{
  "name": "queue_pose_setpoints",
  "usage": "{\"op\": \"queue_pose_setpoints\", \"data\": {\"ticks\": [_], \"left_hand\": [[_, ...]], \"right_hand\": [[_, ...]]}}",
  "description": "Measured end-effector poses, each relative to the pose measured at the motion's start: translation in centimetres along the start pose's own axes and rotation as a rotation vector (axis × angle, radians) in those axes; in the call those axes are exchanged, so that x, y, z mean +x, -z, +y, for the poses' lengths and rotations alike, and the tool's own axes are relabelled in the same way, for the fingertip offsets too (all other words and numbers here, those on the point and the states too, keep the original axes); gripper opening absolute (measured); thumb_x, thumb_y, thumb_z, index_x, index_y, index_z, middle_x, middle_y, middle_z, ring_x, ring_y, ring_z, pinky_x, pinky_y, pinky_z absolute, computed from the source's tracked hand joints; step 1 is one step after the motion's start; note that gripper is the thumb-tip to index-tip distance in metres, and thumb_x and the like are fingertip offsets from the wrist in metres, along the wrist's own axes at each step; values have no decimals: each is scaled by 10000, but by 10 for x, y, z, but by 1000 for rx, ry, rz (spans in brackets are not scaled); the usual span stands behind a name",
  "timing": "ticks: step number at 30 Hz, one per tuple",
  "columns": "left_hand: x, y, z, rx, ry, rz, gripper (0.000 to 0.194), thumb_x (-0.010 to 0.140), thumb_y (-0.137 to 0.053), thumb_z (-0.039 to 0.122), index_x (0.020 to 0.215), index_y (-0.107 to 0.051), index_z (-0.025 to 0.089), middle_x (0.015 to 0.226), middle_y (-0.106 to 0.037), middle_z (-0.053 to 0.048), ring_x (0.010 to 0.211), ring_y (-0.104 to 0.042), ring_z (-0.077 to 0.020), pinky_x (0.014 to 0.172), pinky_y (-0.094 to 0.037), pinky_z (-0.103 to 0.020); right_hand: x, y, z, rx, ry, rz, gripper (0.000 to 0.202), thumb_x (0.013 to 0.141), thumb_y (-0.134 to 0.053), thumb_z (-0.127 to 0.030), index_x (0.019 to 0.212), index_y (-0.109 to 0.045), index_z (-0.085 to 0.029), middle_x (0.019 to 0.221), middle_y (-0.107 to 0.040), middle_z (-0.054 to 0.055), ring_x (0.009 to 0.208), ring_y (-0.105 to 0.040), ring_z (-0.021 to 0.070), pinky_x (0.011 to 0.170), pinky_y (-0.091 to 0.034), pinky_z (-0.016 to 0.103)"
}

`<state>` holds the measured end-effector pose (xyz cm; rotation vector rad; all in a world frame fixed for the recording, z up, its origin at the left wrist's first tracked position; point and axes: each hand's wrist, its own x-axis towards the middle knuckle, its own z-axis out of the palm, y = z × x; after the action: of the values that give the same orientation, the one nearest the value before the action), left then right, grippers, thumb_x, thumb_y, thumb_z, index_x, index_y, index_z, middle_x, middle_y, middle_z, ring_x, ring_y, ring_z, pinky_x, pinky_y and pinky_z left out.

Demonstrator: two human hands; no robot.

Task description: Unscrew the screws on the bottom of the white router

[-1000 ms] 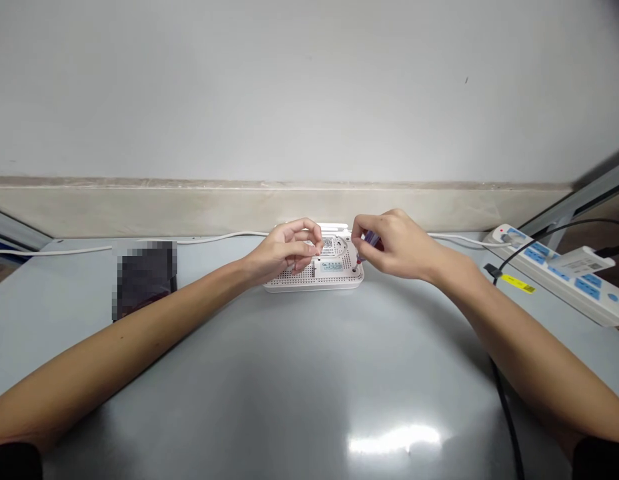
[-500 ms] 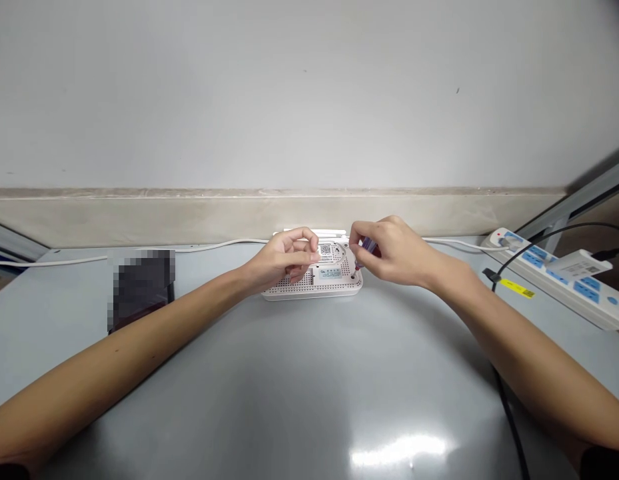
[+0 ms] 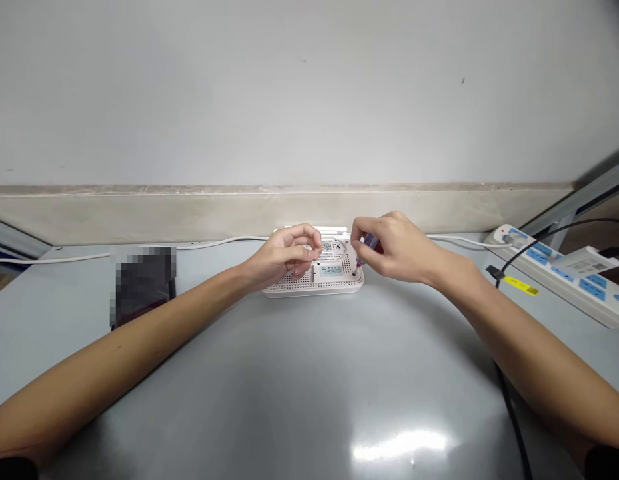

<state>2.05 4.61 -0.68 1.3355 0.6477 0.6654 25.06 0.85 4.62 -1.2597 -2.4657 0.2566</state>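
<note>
Router (image 3: 342,283), head view: white, flat and vented with rows of small holes, it lies on the far part of the grey counter (image 3: 289,373), near the wall (image 3: 289,100). Its upper face bears a pale blue label (image 3: 332,270) and, behind that, a square printed code (image 3: 326,247). Slim white rods extend along its far edge.

Right hand (image 3: 402,247): the fingers are closed on a small purple-and-red tool (image 3: 371,240), held at a tilt, with its red end close by a dark round hole at the router's near right corner. Left hand (image 3: 284,253): it is poised over the left half of the router, the fingers curled and the thumb brought toward the forefinger; whether anything small is pinched there cannot be told at this size.

Surroundings: at the right of the counter, a white power strip (image 3: 575,284) with blue sockets runs obliquely, a white adapter (image 3: 584,262) standing over it. A black cable (image 3: 509,400), marked with a yellow tag (image 3: 521,285), descends toward the near edge. At the left, beyond the forearm, rests a dark object (image 3: 144,280), partly masked by coarse blocks. A white cable (image 3: 69,257) runs along the back.
</note>
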Motion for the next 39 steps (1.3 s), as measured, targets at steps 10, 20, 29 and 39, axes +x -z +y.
{"op": "queue_pose_setpoints", "data": {"ticks": [10,20,29,39], "left_hand": [[-1,1,-1,28,-37,-60,173,796,-670,205,905,-539,176,758,-586,10,435,-422,-31,398,-306,-186],[-1,0,-1,33,-48,-52,218,780,-699,209,911,-530,172,744,-591,7,437,-413,-26,402,-310,-175],[-1,0,-2,58,-15,-34,244,761,-723,225,902,-530,176,760,-628,-6,465,-438,-36,392,-318,-159],[-1,2,-4,58,-14,-43,236,770,-716,211,879,-509,184,793,-622,-4,494,-444,-38,393,-328,-154]], "right_hand": [[1,0,-1,4,-11,-12,113,780,-477,-156,765,-588,-163,610,-594,0,525,-464,111,580,-303,244],[0,0,-5,-5,-20,-24,121,794,-466,-162,782,-586,-162,600,-584,3,523,-460,114,564,-292,239],[0,0,-9,-38,-13,-26,126,815,-466,-176,774,-584,-162,577,-559,-8,496,-428,101,541,-261,237],[0,0,-5,-19,-23,-29,108,817,-484,-186,756,-571,-166,590,-560,-13,510,-420,99,556,-278,234]]}}
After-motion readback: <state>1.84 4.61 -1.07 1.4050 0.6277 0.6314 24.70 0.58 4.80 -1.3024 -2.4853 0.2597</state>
